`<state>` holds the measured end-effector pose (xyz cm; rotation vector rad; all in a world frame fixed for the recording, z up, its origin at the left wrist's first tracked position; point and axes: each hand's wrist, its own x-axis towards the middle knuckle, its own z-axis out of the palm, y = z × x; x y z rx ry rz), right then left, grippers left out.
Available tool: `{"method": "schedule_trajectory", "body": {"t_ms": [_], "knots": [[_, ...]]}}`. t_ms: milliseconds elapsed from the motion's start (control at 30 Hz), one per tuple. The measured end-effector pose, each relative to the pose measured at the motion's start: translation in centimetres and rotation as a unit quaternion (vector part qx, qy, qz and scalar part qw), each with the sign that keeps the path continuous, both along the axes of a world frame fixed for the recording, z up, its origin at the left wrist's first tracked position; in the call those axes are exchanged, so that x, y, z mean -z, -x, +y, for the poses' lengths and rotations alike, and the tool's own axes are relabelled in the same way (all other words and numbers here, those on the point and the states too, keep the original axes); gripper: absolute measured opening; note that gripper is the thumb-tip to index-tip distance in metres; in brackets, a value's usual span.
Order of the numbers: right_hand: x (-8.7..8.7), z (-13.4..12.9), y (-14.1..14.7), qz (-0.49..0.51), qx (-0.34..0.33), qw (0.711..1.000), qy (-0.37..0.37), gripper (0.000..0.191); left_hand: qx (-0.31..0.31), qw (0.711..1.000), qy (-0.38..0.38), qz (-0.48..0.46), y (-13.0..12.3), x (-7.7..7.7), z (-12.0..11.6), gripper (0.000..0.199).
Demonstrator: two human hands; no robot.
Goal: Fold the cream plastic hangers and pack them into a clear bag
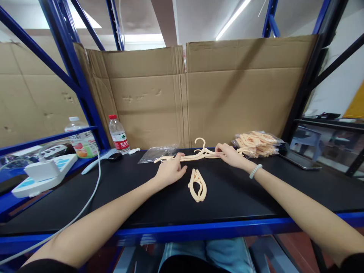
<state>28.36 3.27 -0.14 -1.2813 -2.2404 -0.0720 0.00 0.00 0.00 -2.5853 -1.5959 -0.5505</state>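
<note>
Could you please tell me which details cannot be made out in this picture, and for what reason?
All in the head view:
- Parts of the unfolded cream plastic hanger: covered by the left hand and right hand.
- Number of cream plastic hangers in the clear bag: they overlap beneath shiny film.
- Part of the white-capped clear plastic bottle: behind a blue metal bar.
- Small print on the red-capped bottle: too small.

Black tabletop (241, 197) | folded hanger (192, 187) | bagged hangers (256, 144) | clear wrapper (157, 154) | bottle (118, 136)
</note>
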Motion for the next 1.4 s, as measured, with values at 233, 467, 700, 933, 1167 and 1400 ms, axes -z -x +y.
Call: {"method": "schedule_trajectory", "body": {"t_ms": [233, 467, 700, 933, 1167, 1400], "knots": [[-0.3, -0.1, -0.1, 0.013, -0.036, 0.999, -0.005, 0.007, -0.064, 0.997, -0.012, -0.038, 0.2, 0.0, 0.2, 0.044], [0.1, 0.1, -0.2, 0.032, -0.079, 0.996, 0.029, 0.007, -0.077, 0.994, -0.059, -0.046, 0.4, 0.2, 0.4, 0.042], [1.7, 0.6, 0.6, 0.025, -0.084, 0.994, 0.066, 0.006, 0.01, 0.978, -0.081, -0.194, 0.5, 0.6, 1.3, 0.027], [1.8, 0.3, 1.1, -0.046, -0.049, 0.997, 0.033, 0.009, 0.094, 0.95, -0.012, -0.297, 0.6, 1.3, 2.3, 0.029], [1.7, 0.7, 0.9, -0.046, -0.056, 0.997, 0.018, 0.012, 0.102, 0.894, 0.097, -0.425, 0.4, 1.5, 2.6, 0.029], [1.1, 1.7, -1.4, -0.045, -0.002, 0.999, -0.019, 0.014, 0.092, 0.801, 0.132, -0.577, 0.7, 0.6, 2.7, 0.031]]}}
